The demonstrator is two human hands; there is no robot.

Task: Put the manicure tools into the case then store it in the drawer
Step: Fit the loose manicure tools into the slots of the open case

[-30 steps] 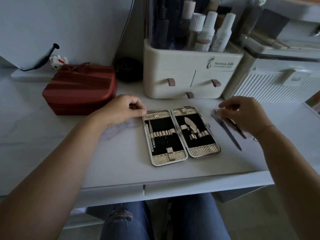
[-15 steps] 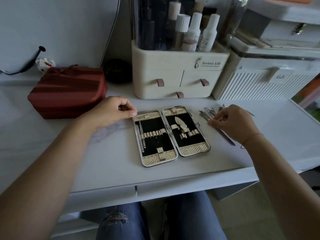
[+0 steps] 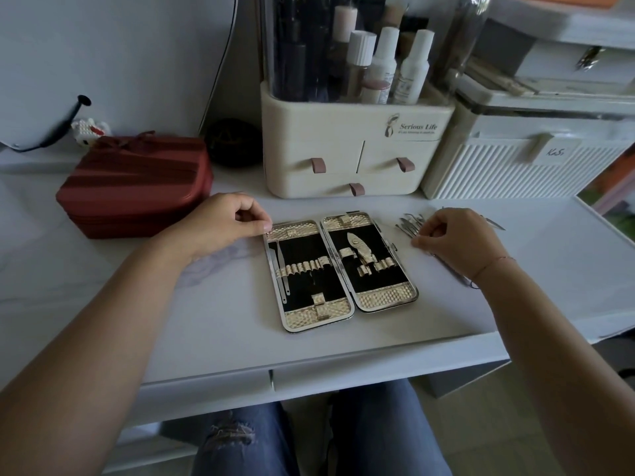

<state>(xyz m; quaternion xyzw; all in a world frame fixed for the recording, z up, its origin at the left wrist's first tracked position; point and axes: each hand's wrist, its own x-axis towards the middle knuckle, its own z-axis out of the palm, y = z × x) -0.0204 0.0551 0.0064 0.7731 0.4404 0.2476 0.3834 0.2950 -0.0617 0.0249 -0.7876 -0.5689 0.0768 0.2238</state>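
The manicure case (image 3: 311, 312) lies open flat on the white desk, black lining with gold trim. Its left half holds a thin metal tool (image 3: 282, 269); its right half holds nail nippers (image 3: 360, 250). My left hand (image 3: 220, 226) rests curled at the case's top left corner, thumb and forefinger touching the rim. Right of the case lies a pile of loose metal tools (image 3: 410, 225). My right hand (image 3: 453, 237) is over that pile, fingertips pinched on one of them. A long nail file (image 3: 453, 274) runs under my right wrist.
A cream organiser (image 3: 343, 146) with small drawers and bottles stands behind the case. A red pouch (image 3: 137, 187) sits at the left, a white ribbed box (image 3: 522, 166) at the right. Desk drawers (image 3: 343, 376) run along the front edge above my knees.
My right hand has shifted slightly down onto the loose tools and pinched there. My left hand has stayed at the case's corner. The camera view has tilted a little.
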